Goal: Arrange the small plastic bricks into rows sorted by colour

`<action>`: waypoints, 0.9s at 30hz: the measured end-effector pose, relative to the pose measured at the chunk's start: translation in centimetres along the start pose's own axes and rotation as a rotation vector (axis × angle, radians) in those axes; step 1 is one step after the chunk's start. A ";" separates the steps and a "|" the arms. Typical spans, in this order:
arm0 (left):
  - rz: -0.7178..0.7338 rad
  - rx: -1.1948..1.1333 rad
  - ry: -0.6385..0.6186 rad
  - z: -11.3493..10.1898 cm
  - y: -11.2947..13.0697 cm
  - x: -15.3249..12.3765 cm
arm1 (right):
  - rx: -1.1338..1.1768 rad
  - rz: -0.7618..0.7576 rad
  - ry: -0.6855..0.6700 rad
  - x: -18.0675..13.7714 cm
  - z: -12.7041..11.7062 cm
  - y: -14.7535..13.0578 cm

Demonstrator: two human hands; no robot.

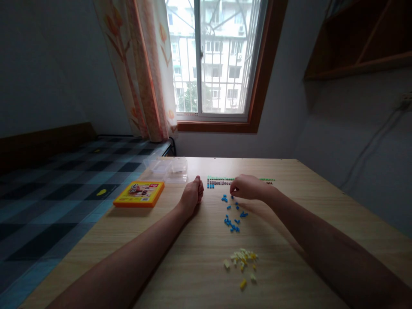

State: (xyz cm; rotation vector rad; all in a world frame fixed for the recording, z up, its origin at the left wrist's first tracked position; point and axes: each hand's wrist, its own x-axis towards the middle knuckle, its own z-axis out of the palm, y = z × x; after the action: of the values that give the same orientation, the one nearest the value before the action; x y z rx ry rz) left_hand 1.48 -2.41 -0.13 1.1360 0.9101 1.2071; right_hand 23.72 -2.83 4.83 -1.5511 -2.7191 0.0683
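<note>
My right hand reaches over the far part of the table, thumb and fingertips pinched together at a small blue building brick. Resting on its side on the table, my left hand is curled into a fist, with nothing showing in it. Just right of that fist, three blue bricks stand in a short row. Behind them run a line of dark brown pieces and a line of green pieces, both partly covered by my right hand. Loose blue bricks lie scattered nearer to me.
A pile of pale and bright yellow bricks lies at the near middle of the wooden table. On the left are an orange-yellow box and clear plastic containers. A bed with a checked cover adjoins the table.
</note>
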 end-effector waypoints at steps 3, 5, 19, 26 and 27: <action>-0.007 -0.001 -0.002 0.0 0.0 0.0 | 0.039 -0.055 0.017 -0.1 -0.2 -0.5; -0.007 -0.007 -0.003 0.0 0.0 0.0 | 0.069 -0.103 0.010 0.0 -0.2 -0.8; -0.011 -0.010 -0.002 0.0 0.0 0.1 | -0.005 -0.125 0.034 0.3 0.6 -0.9; -0.017 -0.006 -0.008 -0.1 -0.1 0.2 | 0.019 -0.057 -0.036 0.0 0.2 -0.7; -0.018 -0.007 -0.007 -0.1 -0.2 0.2 | 0.013 -0.052 -0.029 0.1 0.3 -0.7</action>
State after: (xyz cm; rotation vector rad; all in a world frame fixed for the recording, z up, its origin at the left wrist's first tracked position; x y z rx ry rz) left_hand 1.48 -2.23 -0.30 1.1235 0.9083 1.1899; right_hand 23.06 -3.14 4.58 -1.4872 -2.7730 0.1088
